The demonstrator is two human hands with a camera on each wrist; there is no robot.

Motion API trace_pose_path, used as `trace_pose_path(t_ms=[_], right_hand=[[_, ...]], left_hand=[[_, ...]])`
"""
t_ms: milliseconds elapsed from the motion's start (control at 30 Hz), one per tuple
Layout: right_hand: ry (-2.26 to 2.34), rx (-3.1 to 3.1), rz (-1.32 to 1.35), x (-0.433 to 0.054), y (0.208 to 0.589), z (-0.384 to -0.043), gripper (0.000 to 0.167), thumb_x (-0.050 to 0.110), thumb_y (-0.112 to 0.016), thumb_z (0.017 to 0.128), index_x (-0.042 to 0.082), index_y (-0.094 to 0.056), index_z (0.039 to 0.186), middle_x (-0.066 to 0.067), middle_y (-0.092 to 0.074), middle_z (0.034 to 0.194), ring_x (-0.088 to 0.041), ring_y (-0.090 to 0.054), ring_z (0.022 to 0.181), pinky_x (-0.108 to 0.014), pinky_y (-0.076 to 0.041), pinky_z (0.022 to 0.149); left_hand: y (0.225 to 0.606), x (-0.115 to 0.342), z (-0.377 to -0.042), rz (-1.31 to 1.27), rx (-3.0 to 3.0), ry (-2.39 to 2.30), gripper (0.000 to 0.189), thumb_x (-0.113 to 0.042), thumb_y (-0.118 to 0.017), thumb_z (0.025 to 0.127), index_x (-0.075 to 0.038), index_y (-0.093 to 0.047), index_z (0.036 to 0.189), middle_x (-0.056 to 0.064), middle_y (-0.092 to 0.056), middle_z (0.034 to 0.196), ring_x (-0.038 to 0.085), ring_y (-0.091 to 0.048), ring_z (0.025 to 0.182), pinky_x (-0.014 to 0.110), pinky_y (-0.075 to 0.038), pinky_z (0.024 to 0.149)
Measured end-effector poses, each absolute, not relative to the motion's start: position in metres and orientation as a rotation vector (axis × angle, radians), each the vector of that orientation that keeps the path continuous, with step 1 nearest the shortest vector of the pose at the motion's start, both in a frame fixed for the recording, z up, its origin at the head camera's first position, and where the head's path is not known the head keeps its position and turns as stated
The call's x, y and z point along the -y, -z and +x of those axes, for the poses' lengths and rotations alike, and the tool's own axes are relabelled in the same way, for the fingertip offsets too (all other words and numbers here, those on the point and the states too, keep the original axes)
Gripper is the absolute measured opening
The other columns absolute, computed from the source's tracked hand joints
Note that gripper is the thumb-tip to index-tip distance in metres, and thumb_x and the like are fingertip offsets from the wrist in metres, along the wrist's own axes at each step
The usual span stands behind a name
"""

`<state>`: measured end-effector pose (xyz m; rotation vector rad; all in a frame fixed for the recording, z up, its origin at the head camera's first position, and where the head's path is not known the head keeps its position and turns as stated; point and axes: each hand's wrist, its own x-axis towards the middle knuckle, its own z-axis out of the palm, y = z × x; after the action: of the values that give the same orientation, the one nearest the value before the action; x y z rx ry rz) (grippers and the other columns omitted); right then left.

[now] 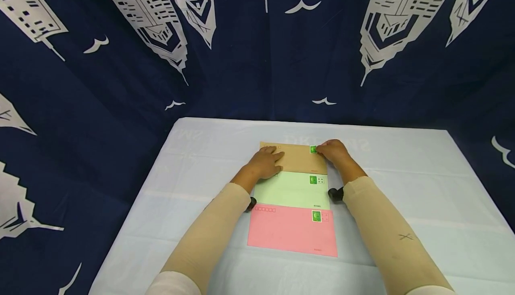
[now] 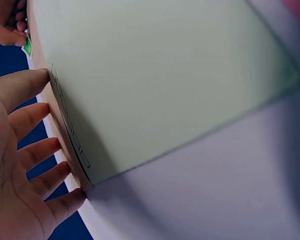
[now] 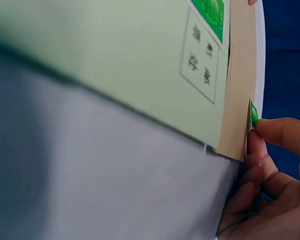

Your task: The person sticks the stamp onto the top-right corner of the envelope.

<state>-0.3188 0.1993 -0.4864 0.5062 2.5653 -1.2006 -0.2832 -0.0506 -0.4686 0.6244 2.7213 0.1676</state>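
Observation:
A brown envelope [image 1: 302, 162] lies at the back of a column of three. My left hand [image 1: 263, 163] rests spread on its left part, fingertips pressing the paper. With thumb and fingers, my right hand [image 1: 335, 151] pinches a small green stamp [image 3: 254, 114] at the envelope's top right corner. In the right wrist view the stamp stands tilted up from the brown paper. Nearer lies a pale green envelope [image 1: 290, 191] with a green stamp on its right. Nearest is a pink envelope [image 1: 289, 232], also bearing a green stamp [image 1: 316, 216].
A white cloth covers the table [image 1: 402, 183] under the envelopes. Behind it hangs a dark blue curtain [image 1: 257, 76] printed with white buildings and birds. Dark wrist cameras [image 1: 335, 194] sit beneath both forearms, close beside the pale green envelope.

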Motion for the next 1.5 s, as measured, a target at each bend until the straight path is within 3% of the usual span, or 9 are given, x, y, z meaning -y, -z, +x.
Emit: trace_pose_path(t_ms=[200, 533, 800, 1233, 1500], right_hand=[[1.174, -2.573, 0.522, -0.1981, 0.4866, -0.3188, 0.023, 0.026, -0.061, 0.095, 0.004, -0.063, 0.101, -0.009, -0.057, 0.098, -0.023, -0.052, 0.087, -0.030, -0.043, 0.069], [1.124, -2.650, 0.471, -0.2008, 0.4898, -0.3216, 0.020, 0.025, -0.064, 0.093, 0.005, -0.064, 0.089, -0.004, -0.056, 0.082, -0.019, -0.050, 0.072, -0.026, -0.043, 0.057], [1.122, -2.661, 0.460, -0.2017, 0.4897, -0.3216, 0.020, 0.024, -0.064, 0.093, 0.004, -0.063, 0.088, -0.003, -0.055, 0.079, -0.018, -0.050, 0.070, -0.025, -0.042, 0.055], [1.153, -2.603, 0.503, -0.2012, 0.4886, -0.3234, 0.021, 0.026, -0.062, 0.096, 0.005, -0.060, 0.092, -0.008, -0.054, 0.091, -0.020, -0.048, 0.078, -0.028, -0.041, 0.061], [1.231, -2.519, 0.521, -0.2050, 0.4861, -0.3214, 0.026, 0.027, -0.054, 0.101, 0.004, -0.062, 0.109, -0.010, -0.055, 0.107, -0.023, -0.049, 0.091, -0.030, -0.043, 0.070]], left_hand=[[0.4702, 0.0512, -0.2838, 0.616, -2.716, -0.168, 0.059, -0.043, -0.048, 0.106, -0.025, -0.031, 0.160, 0.007, -0.022, 0.170, 0.028, -0.018, 0.158, 0.042, -0.020, 0.130], [0.4723, 0.0507, -0.2848, 0.609, -2.716, -0.175, 0.059, -0.043, -0.047, 0.106, -0.026, -0.030, 0.161, 0.007, -0.020, 0.170, 0.028, -0.017, 0.158, 0.043, -0.020, 0.130], [0.4728, 0.0498, -0.2853, 0.605, -2.707, -0.175, 0.060, -0.044, -0.047, 0.106, -0.027, -0.030, 0.161, 0.006, -0.019, 0.171, 0.028, -0.017, 0.159, 0.043, -0.019, 0.130], [0.4701, 0.0510, -0.2845, 0.605, -2.704, -0.198, 0.060, -0.043, -0.049, 0.106, -0.025, -0.030, 0.161, 0.008, -0.020, 0.170, 0.029, -0.017, 0.158, 0.043, -0.019, 0.130], [0.4692, 0.0503, -0.2836, 0.604, -2.700, -0.197, 0.060, -0.042, -0.049, 0.106, -0.025, -0.030, 0.161, 0.008, -0.020, 0.170, 0.029, -0.017, 0.158, 0.043, -0.019, 0.130]])
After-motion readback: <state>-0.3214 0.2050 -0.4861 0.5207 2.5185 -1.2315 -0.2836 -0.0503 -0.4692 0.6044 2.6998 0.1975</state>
